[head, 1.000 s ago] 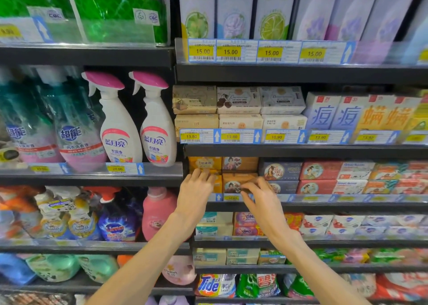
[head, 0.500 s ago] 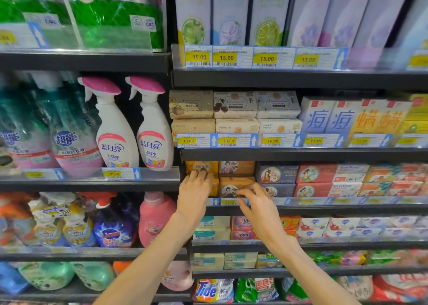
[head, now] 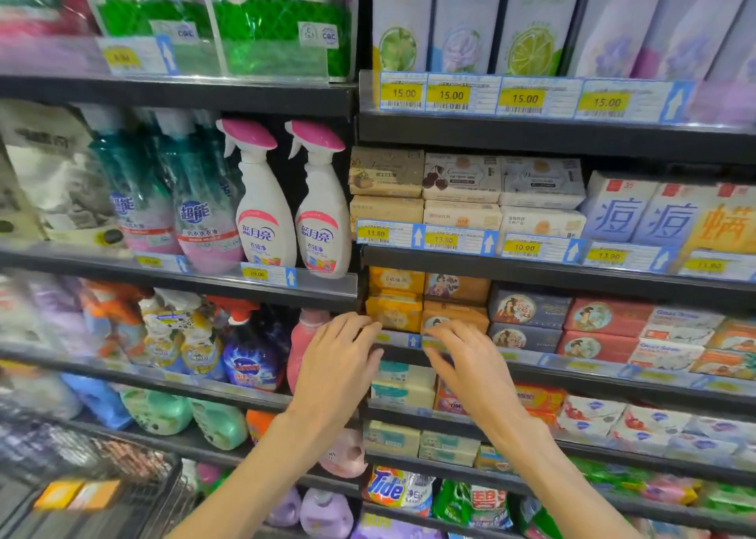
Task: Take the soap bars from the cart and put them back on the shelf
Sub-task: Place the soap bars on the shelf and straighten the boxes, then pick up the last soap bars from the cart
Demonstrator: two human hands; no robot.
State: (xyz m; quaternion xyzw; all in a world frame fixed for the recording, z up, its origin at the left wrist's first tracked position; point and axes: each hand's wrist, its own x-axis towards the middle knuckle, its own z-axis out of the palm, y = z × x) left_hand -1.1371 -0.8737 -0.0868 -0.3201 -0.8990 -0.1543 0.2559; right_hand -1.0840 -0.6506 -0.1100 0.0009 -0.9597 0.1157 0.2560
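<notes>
While stocked store shelving fills the frame, the soap shelf [head: 572,368] runs across centre right and a cart [head: 122,493] sits lower left. Both hands reach up at centre, palms down. The left hand [head: 339,368] and right hand [head: 466,368] have relaxed, spread fingers holding nothing, fingertips just below the yellow soap bars [head: 394,311] and orange soap bars [head: 456,313]; more orange bars [head: 75,493] lie in the cart.

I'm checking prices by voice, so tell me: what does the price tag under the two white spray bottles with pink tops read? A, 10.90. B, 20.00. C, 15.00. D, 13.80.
B: the yellow price tag on the shelf edge just below the two spray bottles reads 20.00; the other prices sit on tags in the section to the right.
</notes>
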